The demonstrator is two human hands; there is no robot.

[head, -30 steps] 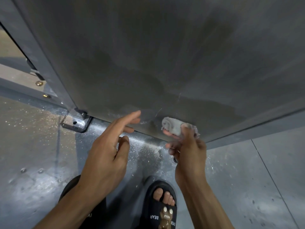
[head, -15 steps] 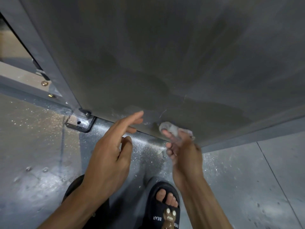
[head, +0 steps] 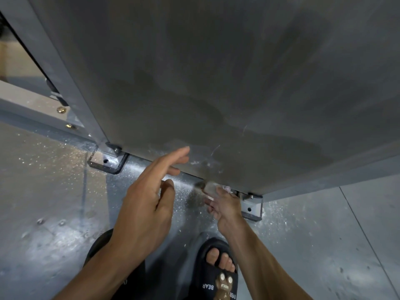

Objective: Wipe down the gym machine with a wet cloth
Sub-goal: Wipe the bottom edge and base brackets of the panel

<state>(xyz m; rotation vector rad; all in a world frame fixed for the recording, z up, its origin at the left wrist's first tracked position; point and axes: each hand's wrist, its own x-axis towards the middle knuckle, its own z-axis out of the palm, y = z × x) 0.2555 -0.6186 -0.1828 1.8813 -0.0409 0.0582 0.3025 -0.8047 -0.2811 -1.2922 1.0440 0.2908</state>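
Observation:
The gym machine's big grey metal panel [head: 216,83] fills the upper view, with dark damp patches and pale scuffs near its bottom edge. My right hand [head: 225,207] grips a small pale wet cloth [head: 211,187] at the panel's lower edge, close to the floor; the hand and cloth are motion-blurred and most of the cloth is hidden. My left hand [head: 149,200] hovers in front of the panel's bottom edge, fingers straight and pointing at it, holding nothing.
Two metal floor brackets [head: 108,162] [head: 252,207] bolt the panel down at its corners. The grey floor [head: 54,202] is speckled with white dust. My feet in dark slippers [head: 219,276] stand just below. A frame rail with brass bolts [head: 61,109] lies at the left.
My right hand has slid the cloth down and slightly right, from the panel face to its bottom edge near the right bracket. My left hand has stayed about where it was.

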